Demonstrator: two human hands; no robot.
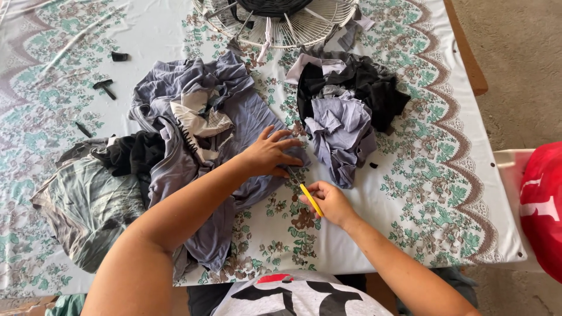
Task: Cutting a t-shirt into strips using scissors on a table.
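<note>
A slim yellow-handled tool sits pinched in the closed right hand, its tip under the left hand, which presses flat, fingers spread, on crumpled lilac cloth atop the floral-clothed counter, a wire fan grille beyond.

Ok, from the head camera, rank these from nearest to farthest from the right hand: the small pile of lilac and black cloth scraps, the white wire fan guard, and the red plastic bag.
1. Small pile of lilac and black cloth scraps, just above the right hand.
2. Red plastic bag, far right, off the table.
3. White wire fan guard, top edge.
</note>
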